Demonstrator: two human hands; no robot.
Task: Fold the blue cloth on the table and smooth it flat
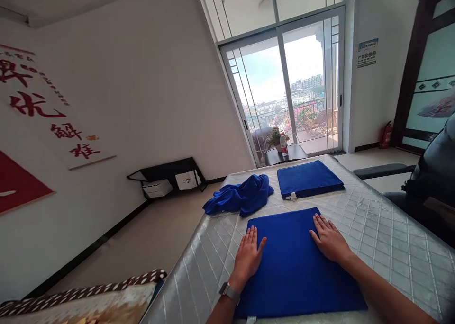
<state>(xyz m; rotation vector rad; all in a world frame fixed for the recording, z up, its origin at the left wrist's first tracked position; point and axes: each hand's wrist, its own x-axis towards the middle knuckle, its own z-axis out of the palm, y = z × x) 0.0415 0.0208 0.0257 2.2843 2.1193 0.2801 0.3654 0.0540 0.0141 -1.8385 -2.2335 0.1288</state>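
Observation:
A flat blue cloth (291, 262), folded into a rectangle, lies on the quilted silver-grey mattress (384, 238) right in front of me. My left hand (249, 253) rests flat along its left edge, fingers stretched out, with a watch on the wrist. On the far right corner of the same cloth lies my right hand (329, 236), palm down and fingers extended. Beyond it is a neat folded blue stack (309, 178) with a white tag at its front edge. To the left of that stack sits a crumpled blue cloth (245, 193).
Past the mattress stands a small dark table (296, 153) with a bottle (283, 145) and a potted plant (274, 137). A dark armchair (435, 167) is at the right. Patterned bedding (117, 298) lies at the lower left. Against the wall, a black rack (165, 170) holds white boxes.

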